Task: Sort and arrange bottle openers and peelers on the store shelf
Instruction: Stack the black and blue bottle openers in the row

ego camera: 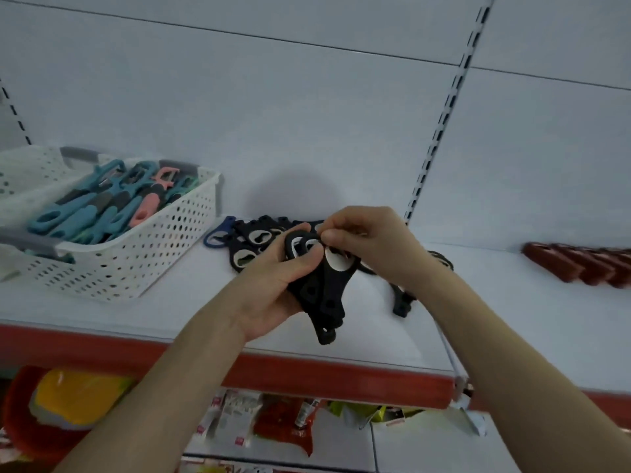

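At the left end of the white store shelf (512,322), towards its back edge, I see a white perforated plastic basket (160,257) heaped with teal, blue and pink plastic peelers (102,209). It looks settled and gives me no concern. Just right of it, along the back edge, lies a fanned row of flat black bottle openers with pale oval openings (247,238), with a dark blue opener (215,233) at its left end. In the middle, over the front half of the shelf, the left hand (269,291) grips a loose stack of black openers (324,298) from below, thumb laid across their heads. The right hand (372,247) pinches the head of the uppermost one between thumb and fingertips. My worry is here: the handles splay unevenly below the palm, so drawing one piece free could drag its neighbours out and drop them past the red front edge (341,373) onto the goods beneath. The right forearm also hangs just above a lone black opener (401,302) lying on the shelf, and a careless sweep could knock it off. At the far right, the reddish-brown items (587,268) lie well apart, too blurred for me to name.
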The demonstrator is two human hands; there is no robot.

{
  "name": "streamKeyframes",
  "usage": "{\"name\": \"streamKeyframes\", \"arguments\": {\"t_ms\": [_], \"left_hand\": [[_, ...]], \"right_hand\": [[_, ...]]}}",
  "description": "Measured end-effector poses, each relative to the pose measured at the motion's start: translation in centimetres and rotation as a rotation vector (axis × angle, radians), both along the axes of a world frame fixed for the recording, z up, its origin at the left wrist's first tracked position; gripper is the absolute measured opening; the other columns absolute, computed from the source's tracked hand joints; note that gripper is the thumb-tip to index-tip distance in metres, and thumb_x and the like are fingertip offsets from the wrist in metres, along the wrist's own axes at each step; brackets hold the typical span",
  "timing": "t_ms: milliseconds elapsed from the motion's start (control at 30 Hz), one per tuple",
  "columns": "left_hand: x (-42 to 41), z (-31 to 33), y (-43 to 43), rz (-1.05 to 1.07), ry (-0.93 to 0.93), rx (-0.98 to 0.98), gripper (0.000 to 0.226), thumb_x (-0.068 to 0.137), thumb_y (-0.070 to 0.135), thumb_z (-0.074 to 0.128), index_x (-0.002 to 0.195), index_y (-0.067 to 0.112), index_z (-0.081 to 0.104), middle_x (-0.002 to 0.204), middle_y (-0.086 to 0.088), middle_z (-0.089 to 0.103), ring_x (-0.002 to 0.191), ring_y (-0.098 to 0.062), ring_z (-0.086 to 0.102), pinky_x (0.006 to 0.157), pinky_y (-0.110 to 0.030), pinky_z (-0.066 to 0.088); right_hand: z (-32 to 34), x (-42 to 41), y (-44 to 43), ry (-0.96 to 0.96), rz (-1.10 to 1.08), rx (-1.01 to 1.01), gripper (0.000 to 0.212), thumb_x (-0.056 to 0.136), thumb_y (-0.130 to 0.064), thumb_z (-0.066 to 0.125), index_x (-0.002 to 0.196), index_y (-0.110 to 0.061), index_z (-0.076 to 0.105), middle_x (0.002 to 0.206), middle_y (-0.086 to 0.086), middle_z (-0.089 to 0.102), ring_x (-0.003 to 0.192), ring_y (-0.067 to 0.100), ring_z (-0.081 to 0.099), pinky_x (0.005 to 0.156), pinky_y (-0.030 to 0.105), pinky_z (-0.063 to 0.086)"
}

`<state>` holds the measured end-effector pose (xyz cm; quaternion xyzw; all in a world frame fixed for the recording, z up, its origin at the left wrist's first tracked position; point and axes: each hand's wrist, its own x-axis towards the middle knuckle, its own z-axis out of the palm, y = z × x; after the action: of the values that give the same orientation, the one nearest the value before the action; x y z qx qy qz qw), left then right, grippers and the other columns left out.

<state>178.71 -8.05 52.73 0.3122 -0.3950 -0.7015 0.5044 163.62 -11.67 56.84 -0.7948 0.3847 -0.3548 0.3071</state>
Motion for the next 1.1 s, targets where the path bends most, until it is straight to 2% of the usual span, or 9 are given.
{"name": "streamKeyframes", "arguments": {"t_ms": [100,200,267,367,500,667,833,1033,1100], "left_hand": [[-2.6,0.1,-0.9,-0.025,0.008,-0.026,0.055,0.073,0.013,0.061,0.127,0.014,0.051,0.125,-0.020,0.057,0.111,-0.034,0.058,0.080,-0.039,0.054],[-4.9,0.4,-1.7,0.054,0.049,-0.041,0.050,0.068,0.008,0.063,0.117,0.015,0.056,0.104,-0.015,0.065,0.090,-0.024,0.066,0.064,-0.033,0.057],[-6.5,0.5,-2.4,0.188,0.110,-0.030,0.049,0.069,0.003,0.064,0.114,0.020,0.054,0.092,-0.006,0.068,0.076,-0.016,0.068,0.056,-0.029,0.054],[-8.8,0.6,-3.7,0.408,0.175,-0.063,0.053,0.082,-0.003,0.059,0.125,0.024,0.044,0.105,-0.008,0.065,0.085,-0.018,0.068,0.063,-0.031,0.056],[-11.3,0.8,-4.6,0.549,0.107,-0.143,0.055,0.084,0.000,0.059,0.123,0.035,0.041,0.097,0.001,0.066,0.082,-0.013,0.068,0.070,-0.031,0.056],[-10.1,0.5,-4.7,0.496,-0.088,-0.175,0.062,0.064,0.006,0.069,0.118,0.028,0.047,0.097,-0.002,0.066,0.082,-0.017,0.066,0.070,-0.036,0.053],[-5.7,-1.0,-3.2,0.554,-0.407,-0.181,0.043,0.073,0.001,0.070,0.106,0.026,0.057,0.102,-0.001,0.064,0.091,-0.012,0.064,0.079,-0.025,0.052],[-0.7,-2.9,-1.5,0.406,-0.767,-0.291,0.036,0.074,0.006,0.073,0.100,0.023,0.055,0.094,0.004,0.065,0.083,-0.002,0.064,0.073,-0.018,0.051],[0.2,-3.6,-1.3,0.381,-0.834,-0.306,0.037,0.072,0.018,0.078,0.098,0.024,0.053,0.094,0.003,0.063,0.088,-0.006,0.063,0.079,-0.023,0.051]], "right_hand": [[-0.4,-1.4,-0.9,-0.050,-0.047,-0.018,0.018,0.085,-0.012,0.065,0.075,-0.027,0.064,0.080,-0.010,0.061,0.071,-0.002,0.058,0.068,0.012,0.048],[-1.2,-2.5,-1.5,-0.128,-0.199,-0.026,0.008,0.089,-0.019,0.059,0.086,-0.022,0.065,0.084,-0.016,0.059,0.077,-0.004,0.058,0.074,0.011,0.047],[-1.5,-4.0,-1.7,-0.221,-0.328,0.073,0.022,0.093,-0.029,0.051,0.102,-0.014,0.063,0.090,-0.012,0.063,0.086,-0.001,0.060,0.081,0.015,0.049],[-1.9,-6.1,-1.3,-0.221,-0.192,0.414,0.036,0.092,-0.044,0.046,0.105,-0.015,0.062,0.095,0.001,0.068,0.086,0.011,0.065,0.081,0.030,0.054],[-2.5,-7.5,-1.7,-0.254,0.023,0.591,0.030,0.089,-0.039,0.054,0.104,-0.014,0.062,0.096,0.003,0.068,0.082,0.013,0.067,0.070,0.027,0.056],[-2.4,-8.9,-3.1,-0.075,0.121,0.420,0.008,0.091,-0.025,0.056,0.093,-0.019,0.061,0.080,-0.002,0.062,0.068,0.001,0.058,0.058,0.019,0.048],[-3.8,-7.3,-3.3,0.281,0.154,0.099,0.008,0.090,-0.027,0.056,0.096,-0.021,0.056,0.073,-0.010,0.057,0.063,0.001,0.051,0.057,0.012,0.040],[-5.6,-3.9,-2.0,0.581,0.169,-0.086,0.038,0.094,-0.032,0.049,0.128,-0.015,0.045,0.108,0.009,0.056,0.096,0.021,0.054,0.083,0.033,0.044],[-5.9,-3.2,-1.7,0.596,0.138,-0.104,0.044,0.094,-0.032,0.049,0.133,-0.016,0.040,0.116,0.009,0.052,0.105,0.021,0.049,0.087,0.030,0.039]]}}
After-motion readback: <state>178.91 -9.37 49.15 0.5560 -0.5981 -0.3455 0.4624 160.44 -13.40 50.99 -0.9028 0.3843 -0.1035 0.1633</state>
